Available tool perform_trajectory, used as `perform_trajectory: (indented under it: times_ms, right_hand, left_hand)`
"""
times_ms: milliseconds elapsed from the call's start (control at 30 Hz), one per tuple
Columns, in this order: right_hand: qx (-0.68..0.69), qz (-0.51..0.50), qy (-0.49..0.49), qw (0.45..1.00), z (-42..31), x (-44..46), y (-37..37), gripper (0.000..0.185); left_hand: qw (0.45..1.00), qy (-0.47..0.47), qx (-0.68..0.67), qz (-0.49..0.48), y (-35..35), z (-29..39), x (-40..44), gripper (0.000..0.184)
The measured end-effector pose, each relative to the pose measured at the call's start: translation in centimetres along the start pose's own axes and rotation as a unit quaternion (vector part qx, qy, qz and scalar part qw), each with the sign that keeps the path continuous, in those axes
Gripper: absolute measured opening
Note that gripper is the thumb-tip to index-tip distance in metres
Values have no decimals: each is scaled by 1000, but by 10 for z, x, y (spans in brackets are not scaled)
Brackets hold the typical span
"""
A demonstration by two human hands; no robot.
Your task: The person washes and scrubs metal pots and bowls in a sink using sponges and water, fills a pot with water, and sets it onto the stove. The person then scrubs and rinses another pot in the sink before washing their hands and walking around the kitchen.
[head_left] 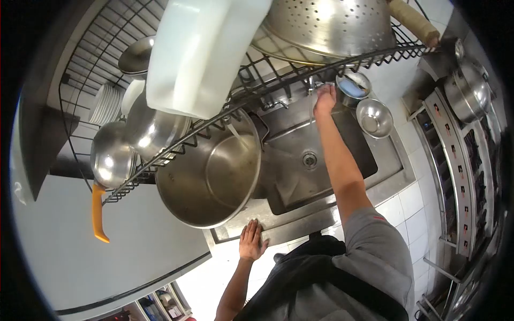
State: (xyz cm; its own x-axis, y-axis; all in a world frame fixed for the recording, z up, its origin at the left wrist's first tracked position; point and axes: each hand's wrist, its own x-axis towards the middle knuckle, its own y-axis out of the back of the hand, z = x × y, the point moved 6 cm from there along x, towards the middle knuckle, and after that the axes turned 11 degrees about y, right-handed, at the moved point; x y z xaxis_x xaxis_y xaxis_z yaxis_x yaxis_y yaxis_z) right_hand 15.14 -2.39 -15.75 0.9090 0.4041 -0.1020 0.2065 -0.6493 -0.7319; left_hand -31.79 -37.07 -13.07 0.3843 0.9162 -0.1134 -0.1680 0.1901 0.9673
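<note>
My right hand (325, 100) reaches across the sink (294, 182) with its fingers closed at the tap (311, 84) on the back wall. A thin stream of water falls beside that hand. My left hand (251, 242) lies flat on the front edge of the sink counter, fingers stretched out, just below a large steel stockpot (187, 184). The pot sits tilted at the left of the sink, its mouth facing me, and a stream of water (238, 136) runs into it. Part of its rim is hidden by the rack.
Overhead, a black wire rack (198, 131) holds a white plastic container (201, 59), a perforated colander (332, 27), bowls, plates and an orange-handled pan (99, 214). Right of the sink are a steel bowl (375, 117) and a container with a blue item (353, 85). A stove (450, 160) stands farther right.
</note>
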Motion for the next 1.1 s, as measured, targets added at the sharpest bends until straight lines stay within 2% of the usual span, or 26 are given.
perform_trajectory:
  times_ms: [33, 67, 133, 267, 333, 400, 467, 500, 567, 600, 633, 667, 700, 767, 800, 933, 1000, 1067, 1100]
  right_hand:
    - [-140, -60, 171, 974, -2, 4, -1, 35]
    - [-143, -62, 165, 974, -6, 1, 3, 35]
    - [-346, -146, 265, 888, -31, 3, -15, 25]
    - [-344, -145, 258, 891, -43, 18, -28, 24]
    - [-467, -214, 230, 826, -9, 45, -35, 31]
    - [-484, -198, 209, 826, -7, 53, -28, 33]
    - [-617, -222, 129, 744, -10, 53, -30, 32]
    - [-619, -224, 125, 742, -10, 50, -31, 32]
    - [-655, -266, 183, 683, -3, 55, -38, 25]
    - [-676, -362, 263, 586, -3, 53, -40, 24]
    - [-678, -437, 366, 464, -1, 49, -40, 22]
    - [-652, -482, 467, 351, 0, 43, -35, 21]
    - [-693, -346, 311, 551, -22, 36, -47, 27]
    - [-669, -176, 132, 710, -34, 39, -26, 34]
    - [-656, -155, 105, 731, -31, 37, -15, 33]
    - [-614, -343, 148, 695, 24, 5, 23, 34]
    - [-602, -379, 158, 685, 40, -30, 24, 35]
    - [-567, -498, 336, 565, 43, -73, -2, 38]
    - [-576, -504, 310, 564, 50, -83, -8, 46]
  left_hand:
    - [1000, -7, -12, 9, -1, -1, 1, 67]
    - [1000, -14, -23, 14, 0, -2, -3, 67]
    - [999, -9, -25, 17, 1, -2, -2, 67]
    - [1000, -4, -17, 10, 1, -4, -1, 66]
    - [999, -10, -39, 9, -2, -6, -2, 66]
    - [1000, -7, -28, 3, -5, -8, -2, 65]
    - [1000, -10, -29, 5, -3, -6, 0, 65]
    - [999, -12, -30, 5, -2, -5, -1, 65]
    - [1000, -6, -24, -7, -4, -5, 1, 66]
    - [1000, -6, -15, -21, -5, -6, 0, 66]
    - [1000, -9, -17, -20, -3, -4, 1, 73]
    - [1000, -9, -13, -22, -3, -3, 1, 73]
    - [1000, -9, -8, -22, -3, -1, 1, 74]
    - [1000, -13, 0, -19, -2, 1, 0, 74]
    - [1000, -7, -1, -22, -2, 1, 0, 74]
    - [1000, 0, -10, -28, -4, -2, 0, 69]
    - [999, 8, -10, -30, -4, -4, -1, 69]
    - [999, 8, 4, -32, -6, -5, -1, 73]
    - [1000, 4, -6, -23, -4, -5, -1, 71]
